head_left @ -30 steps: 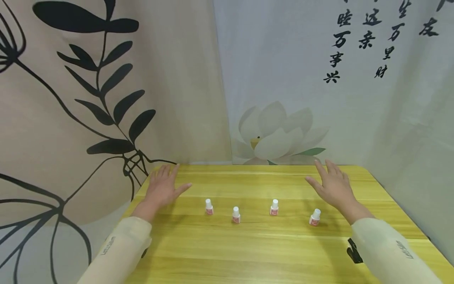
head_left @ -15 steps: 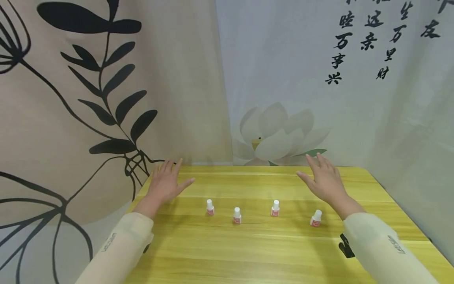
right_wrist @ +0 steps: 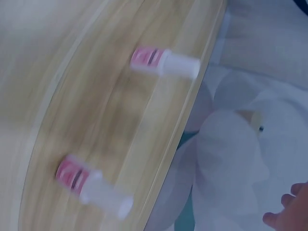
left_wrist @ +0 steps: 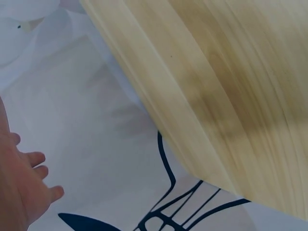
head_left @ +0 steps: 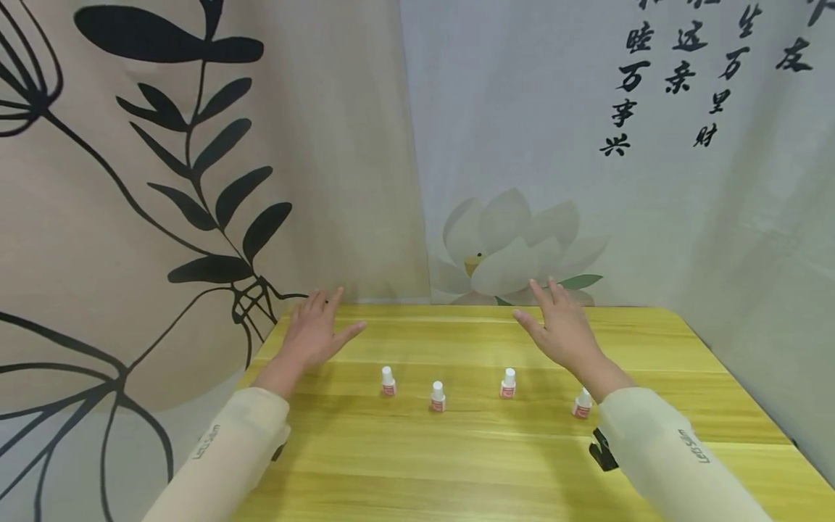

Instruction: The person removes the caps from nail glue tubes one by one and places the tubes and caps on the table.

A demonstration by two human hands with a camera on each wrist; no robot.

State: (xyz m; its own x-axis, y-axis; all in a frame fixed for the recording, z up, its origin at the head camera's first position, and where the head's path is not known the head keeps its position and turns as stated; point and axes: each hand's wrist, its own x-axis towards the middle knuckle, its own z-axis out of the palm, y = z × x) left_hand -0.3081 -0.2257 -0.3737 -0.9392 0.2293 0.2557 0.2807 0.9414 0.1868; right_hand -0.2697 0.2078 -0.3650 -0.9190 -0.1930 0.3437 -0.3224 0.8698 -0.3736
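Several small white bottles with pink labels and white caps stand upright in a loose row on the table. In the head view the leftmost bottle (head_left: 388, 382) and a second bottle (head_left: 438, 397) lie between the hands. A third bottle (head_left: 508, 383) is nearest to my right hand (head_left: 559, 330), which hovers above and behind it with fingers spread, holding nothing. The rightmost bottle (head_left: 583, 404) is partly hidden by the right sleeve. My left hand (head_left: 313, 333) is raised over the table's far left, fingers spread and touching no bottle. Two bottles show blurred in the right wrist view.
The wooden table (head_left: 391, 464) has its far edge close to a fabric backdrop (head_left: 339, 145) printed with dark plants, a pale lotus (head_left: 515, 246) and black characters. Black wrist straps (head_left: 603, 451) show at the sleeve cuffs.
My right hand has moved left, from beyond the rightmost bottle to behind the third one, and its sleeve now covers part of the rightmost bottle. The left hand has shifted slightly right. The bottles stay put.
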